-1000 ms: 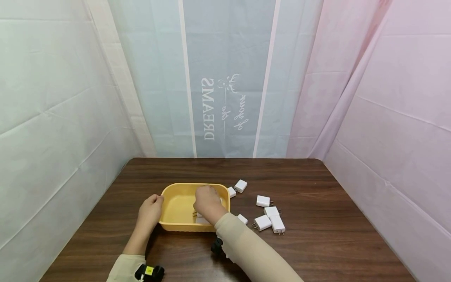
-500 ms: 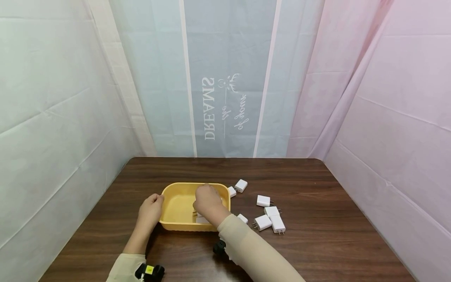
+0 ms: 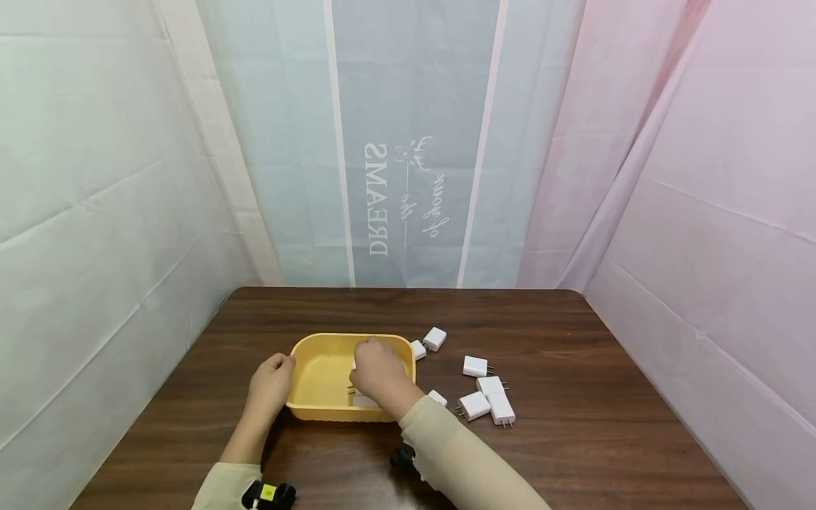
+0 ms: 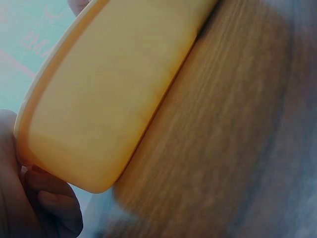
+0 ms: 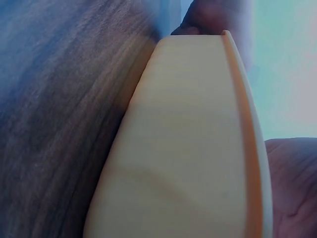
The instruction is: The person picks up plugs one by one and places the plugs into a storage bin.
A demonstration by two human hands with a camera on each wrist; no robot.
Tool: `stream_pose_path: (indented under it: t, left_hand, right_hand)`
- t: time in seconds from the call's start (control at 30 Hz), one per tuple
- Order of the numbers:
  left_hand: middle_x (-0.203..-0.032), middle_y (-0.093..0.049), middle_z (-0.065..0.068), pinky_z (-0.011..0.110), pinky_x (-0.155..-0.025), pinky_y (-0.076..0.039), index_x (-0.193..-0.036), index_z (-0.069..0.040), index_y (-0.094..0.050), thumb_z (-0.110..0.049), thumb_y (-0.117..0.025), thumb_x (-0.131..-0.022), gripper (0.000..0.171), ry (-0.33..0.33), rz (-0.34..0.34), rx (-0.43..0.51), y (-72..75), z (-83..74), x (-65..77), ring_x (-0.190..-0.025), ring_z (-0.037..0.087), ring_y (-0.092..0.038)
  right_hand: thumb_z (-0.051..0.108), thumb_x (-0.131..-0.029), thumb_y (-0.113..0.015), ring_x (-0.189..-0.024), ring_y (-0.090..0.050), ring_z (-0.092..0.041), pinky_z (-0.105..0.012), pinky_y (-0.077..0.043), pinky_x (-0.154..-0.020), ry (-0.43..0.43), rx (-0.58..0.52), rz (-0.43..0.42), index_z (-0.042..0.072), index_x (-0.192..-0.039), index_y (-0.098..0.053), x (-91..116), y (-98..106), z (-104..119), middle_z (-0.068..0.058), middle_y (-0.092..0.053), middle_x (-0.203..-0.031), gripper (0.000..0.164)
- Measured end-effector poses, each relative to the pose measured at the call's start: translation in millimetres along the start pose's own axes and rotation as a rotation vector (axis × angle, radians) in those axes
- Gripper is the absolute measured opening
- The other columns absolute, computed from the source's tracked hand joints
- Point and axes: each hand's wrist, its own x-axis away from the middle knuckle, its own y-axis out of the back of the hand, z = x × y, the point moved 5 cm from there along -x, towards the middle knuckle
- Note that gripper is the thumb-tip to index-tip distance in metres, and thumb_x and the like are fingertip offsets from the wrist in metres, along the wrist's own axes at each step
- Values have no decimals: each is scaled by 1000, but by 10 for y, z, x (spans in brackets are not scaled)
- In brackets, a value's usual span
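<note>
A yellow plastic tray (image 3: 321, 413) stands on the table. At its left end my left hand (image 3: 270, 382) pinches the rim; the left wrist view shows curled fingers (image 4: 59, 206) beneath the rim corner. My right hand (image 3: 380, 372) reaches over the front wall into the tray's right half, fingers curled down around a white wall charger that it mostly covers. Metal prongs poke out left of that hand. Another white charger (image 3: 365, 401) lies against the front wall inside. In the right wrist view the tray's outer wall (image 5: 183, 134) hides the fingertips.
Right of the tray lie several more white chargers, among them one at the back (image 3: 435, 338), one alone (image 3: 474, 366), and a touching group (image 3: 501, 409). One charger (image 3: 437, 398) is partly behind the right sleeve. Cloth walls enclose the brown wooden table (image 3: 574, 453).
My right hand shifts very slightly within the tray and its forearm moves a little to the right. The left hand keeps its grip on the rim; the chargers on the table stay put.
</note>
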Motion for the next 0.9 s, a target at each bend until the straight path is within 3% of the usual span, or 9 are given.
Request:
stream_pose_path:
  t: [0.17,0.73,0.9]
  left_hand:
    - [-72,-52,7,32,-57,-43,-93,-4,-58,-41,-39,-101,42,-8,-1,-6,7,-3,0,-64,21,-52]
    - [-72,-53,7,32,-58,-42,-93,-5,-59,-42,-38,-101,43,-9,4,-7,12,-4,18,-63,21,-52]
    - [-73,-53,8,32,-58,-42,-94,-5,-59,-41,-39,-101,42,-16,0,-11,17,-7,11,-64,21,-52]
  right_hand:
    - [22,-83,-67,-75,-52,-13,-31,-48,-66,3,-20,1,9,-87,-64,35,44,9,-4,-58,-87,14]
    - [24,-81,-71,-70,-53,-14,-30,-47,-63,70,6,-28,9,-83,-63,157,235,44,-3,-57,-82,17]
    - [22,-82,-71,-70,-53,-12,-28,-47,-61,90,-8,-6,8,-88,-64,217,326,36,-3,-58,-83,17]
